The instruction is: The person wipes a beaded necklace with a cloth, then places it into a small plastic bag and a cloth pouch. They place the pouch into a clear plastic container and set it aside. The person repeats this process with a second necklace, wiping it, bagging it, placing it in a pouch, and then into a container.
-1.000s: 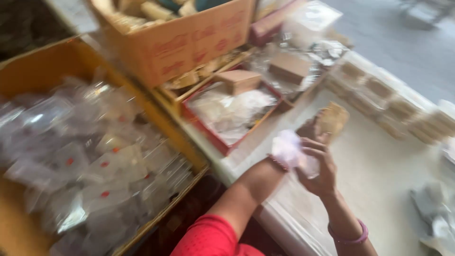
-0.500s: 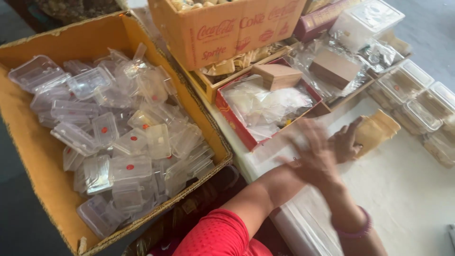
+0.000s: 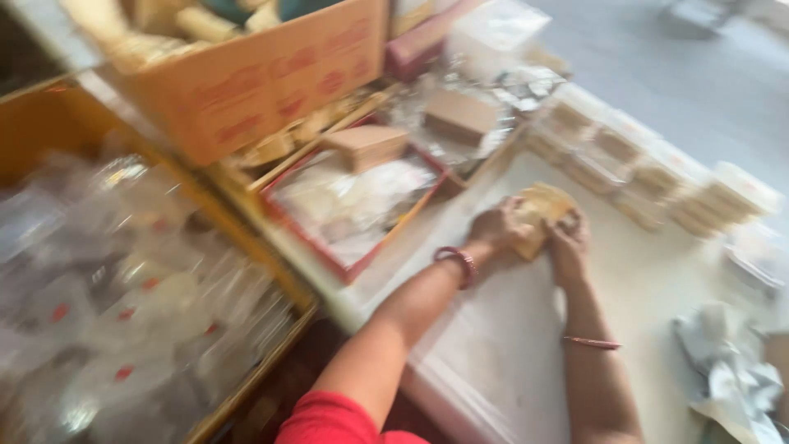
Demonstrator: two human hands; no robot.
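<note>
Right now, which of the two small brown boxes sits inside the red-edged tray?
The nearer small brown box, resting on the clear bags in the red-edged tray. The other brown box lies farther back, outside it, on crinkled plastic.

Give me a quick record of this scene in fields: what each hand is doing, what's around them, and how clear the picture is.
left hand: left hand on the near-left side of the tan block, grip closed on it
right hand: right hand on its near-right side, also holding it
surface: white table
left of hands: red tray with clear bags; yellow carton of clear plastic boxes
behind: orange cardboard box
right: row of filled clear boxes
image quality: motion-blurred, fine detail unreadable
</note>
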